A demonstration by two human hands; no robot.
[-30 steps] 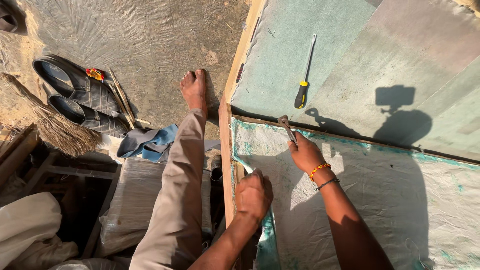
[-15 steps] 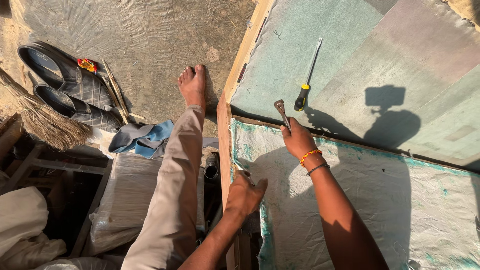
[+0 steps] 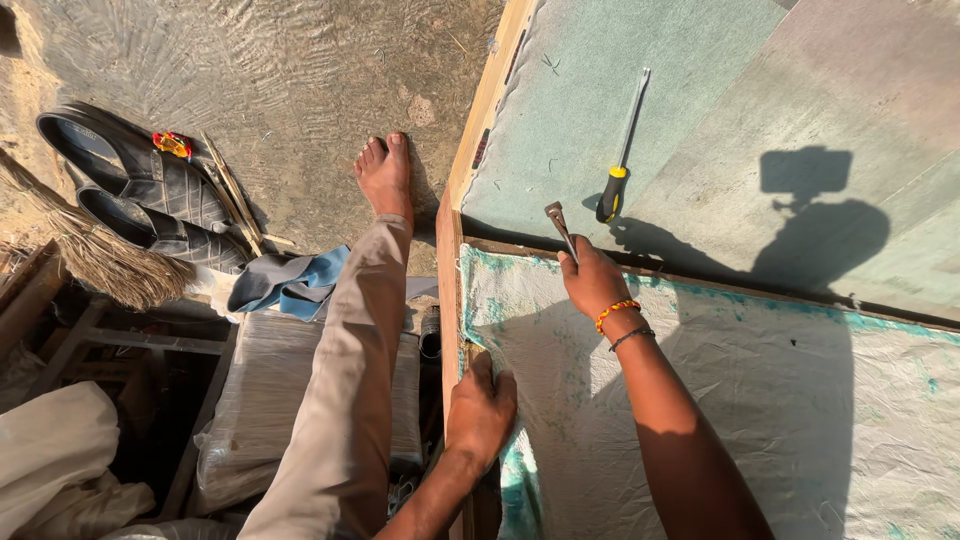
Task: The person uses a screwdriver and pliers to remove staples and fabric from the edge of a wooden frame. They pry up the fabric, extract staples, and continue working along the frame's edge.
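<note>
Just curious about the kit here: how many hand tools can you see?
2. A yellow-and-black-handled screwdriver lies on the green board; a small metal tool is gripped in the right hand. Others may be hidden.

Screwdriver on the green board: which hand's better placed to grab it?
Right, probably. The right hand sits just below the yellow-handled screwdriver but already grips a small metal tool. The left hand is farther off, pressing the woven sheet at the frame edge.

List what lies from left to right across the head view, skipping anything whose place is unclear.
Straw broom → black shoes → blue cloth → bare foot → left hand on the wooden frame edge → right hand holding a small metal tool → yellow-handled screwdriver.
</note>
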